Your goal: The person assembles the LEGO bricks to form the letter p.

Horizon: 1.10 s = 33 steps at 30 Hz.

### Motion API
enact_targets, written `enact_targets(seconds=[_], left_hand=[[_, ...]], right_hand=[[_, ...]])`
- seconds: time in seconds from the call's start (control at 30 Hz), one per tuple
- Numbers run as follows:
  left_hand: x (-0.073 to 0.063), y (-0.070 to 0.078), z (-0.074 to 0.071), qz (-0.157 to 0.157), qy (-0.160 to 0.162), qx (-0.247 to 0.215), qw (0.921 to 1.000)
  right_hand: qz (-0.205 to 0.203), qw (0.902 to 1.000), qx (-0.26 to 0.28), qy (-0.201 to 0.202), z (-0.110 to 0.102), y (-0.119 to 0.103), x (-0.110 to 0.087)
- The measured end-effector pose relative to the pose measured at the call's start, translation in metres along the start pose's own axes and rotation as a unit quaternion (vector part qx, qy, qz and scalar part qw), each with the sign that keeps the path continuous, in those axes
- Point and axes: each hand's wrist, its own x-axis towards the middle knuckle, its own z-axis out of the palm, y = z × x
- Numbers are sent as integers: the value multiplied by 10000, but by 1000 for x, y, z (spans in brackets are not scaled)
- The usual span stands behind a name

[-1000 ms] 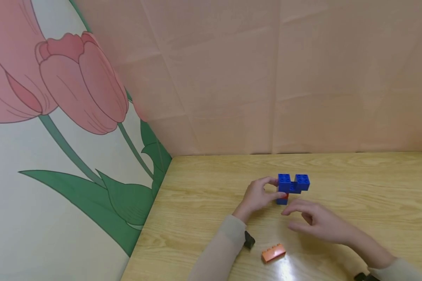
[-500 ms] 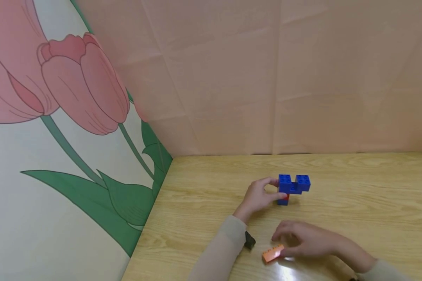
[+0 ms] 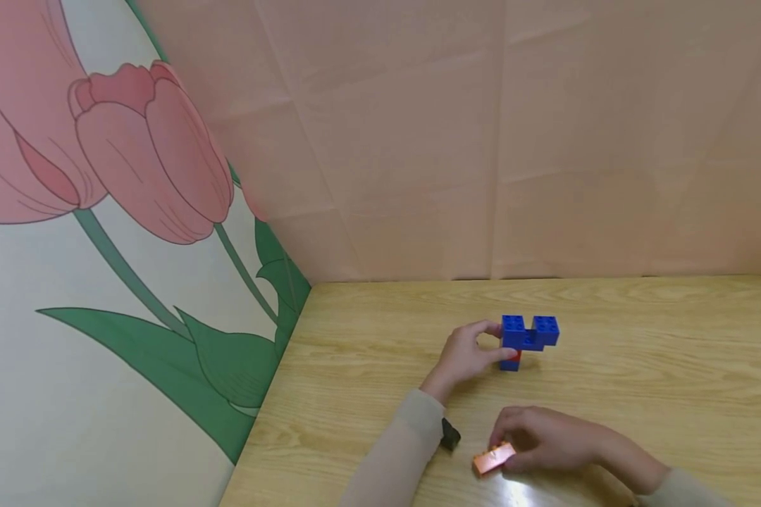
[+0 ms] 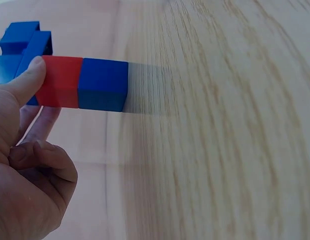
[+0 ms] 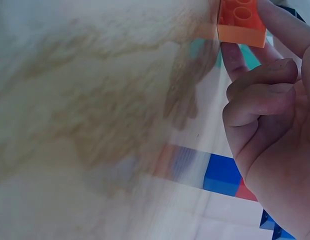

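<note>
A stack of toy building bricks (image 3: 514,338) stands on the table, blue at its foot, red above that, with blue bricks on top reaching out to the right. My left hand (image 3: 466,354) grips it from the left, thumb across the blue and red bricks (image 4: 60,82). Nearer to me, an orange building brick (image 3: 492,460) lies on its side, its hollow underside facing my right wrist camera. My right hand (image 3: 548,440) pinches this orange brick (image 5: 242,35) by its right end between thumb and fingers, the other fingers curled under the palm.
The wood-grain table (image 3: 355,366) ends at a pink cloth backdrop (image 3: 406,155). On the left rises a wall panel with painted tulips (image 3: 146,155). A small black device (image 3: 449,435) sits at my left cuff, left of the orange brick.
My right hand has come down from beside the stack toward me and taken hold of the orange brick's end. My left hand and the stack have stayed in place.
</note>
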Motion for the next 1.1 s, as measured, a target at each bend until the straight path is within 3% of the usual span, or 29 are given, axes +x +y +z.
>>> enact_targets(seconds=[0.43, 0.7, 0.9, 1.1], left_hand=[[0, 0, 1, -85, 6, -84, 9999], [0, -1, 1, -27, 24, -132, 9999], [0, -2, 1, -30, 7, -145, 9999], [-1, 0, 1, -145, -18, -112, 9998]], right_hand=[[402, 9980, 487, -12, -1, 3, -5], [134, 9993, 154, 316, -5, 4, -13], [492, 9980, 220, 339, -17, 0, -17], [461, 9954, 122, 830, -24, -2, -20]])
